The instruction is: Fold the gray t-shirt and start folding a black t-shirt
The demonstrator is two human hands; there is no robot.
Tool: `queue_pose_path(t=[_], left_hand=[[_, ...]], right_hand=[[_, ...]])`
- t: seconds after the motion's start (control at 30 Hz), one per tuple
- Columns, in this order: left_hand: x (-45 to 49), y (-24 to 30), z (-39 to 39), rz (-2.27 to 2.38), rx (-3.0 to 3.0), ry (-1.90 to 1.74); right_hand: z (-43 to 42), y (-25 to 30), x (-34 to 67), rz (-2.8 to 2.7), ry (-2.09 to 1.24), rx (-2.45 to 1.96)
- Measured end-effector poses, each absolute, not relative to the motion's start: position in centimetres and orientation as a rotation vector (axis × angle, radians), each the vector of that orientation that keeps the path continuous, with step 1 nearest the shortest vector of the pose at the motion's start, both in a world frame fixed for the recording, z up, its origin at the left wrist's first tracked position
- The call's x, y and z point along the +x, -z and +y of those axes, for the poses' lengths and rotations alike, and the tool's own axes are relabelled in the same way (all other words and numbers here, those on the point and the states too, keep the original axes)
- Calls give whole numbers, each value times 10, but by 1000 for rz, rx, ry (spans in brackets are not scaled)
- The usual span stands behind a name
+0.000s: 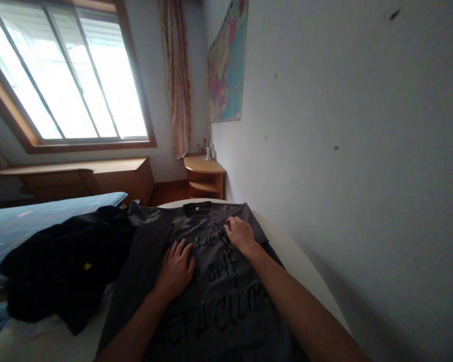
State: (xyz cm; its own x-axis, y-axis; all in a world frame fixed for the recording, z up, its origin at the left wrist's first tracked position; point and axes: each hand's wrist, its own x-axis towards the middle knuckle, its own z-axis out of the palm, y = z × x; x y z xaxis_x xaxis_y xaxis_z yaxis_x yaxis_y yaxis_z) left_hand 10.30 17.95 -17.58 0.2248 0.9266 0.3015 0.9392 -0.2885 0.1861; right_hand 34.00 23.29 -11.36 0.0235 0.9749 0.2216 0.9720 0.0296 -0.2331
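A dark grey T-shirt [211, 281] with black lettering lies spread front up, its collar at the far end. My left hand [177, 266] rests on the chest of the shirt, palm down, fingers apart. Higher up, near the shirt's right shoulder, my right hand [240, 234] has its fingers bent together at the cloth. Part of the print is covered by my hands and forearms. The lower hem runs out of view.
A pale rounded tabletop [305, 261] lies under the shirt, close to the white wall [343, 201]. Black clothing [68, 261] is heaped at the left, beside a blue mattress [53, 206]. A corner shelf [204, 165], a desk [117, 166] and a window stand beyond.
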Motion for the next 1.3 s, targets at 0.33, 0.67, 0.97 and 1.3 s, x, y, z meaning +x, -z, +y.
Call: queue_pose_path(t=[0.33, 0.67, 0.97, 1.3], left_hand=[[103, 176, 180, -1867, -2439, 560], [104, 175, 180, -1843, -2430, 578], [105, 175, 179, -1850, -2421, 572], [104, 173, 180, -1858, -2429, 548]], right_hand=[[247, 154, 396, -1868, -202, -2259], [252, 150, 386, -2029, -201, -2128], [223, 128, 362, -2149, 18, -1920], [216, 121, 343, -2109, 168, -1920]])
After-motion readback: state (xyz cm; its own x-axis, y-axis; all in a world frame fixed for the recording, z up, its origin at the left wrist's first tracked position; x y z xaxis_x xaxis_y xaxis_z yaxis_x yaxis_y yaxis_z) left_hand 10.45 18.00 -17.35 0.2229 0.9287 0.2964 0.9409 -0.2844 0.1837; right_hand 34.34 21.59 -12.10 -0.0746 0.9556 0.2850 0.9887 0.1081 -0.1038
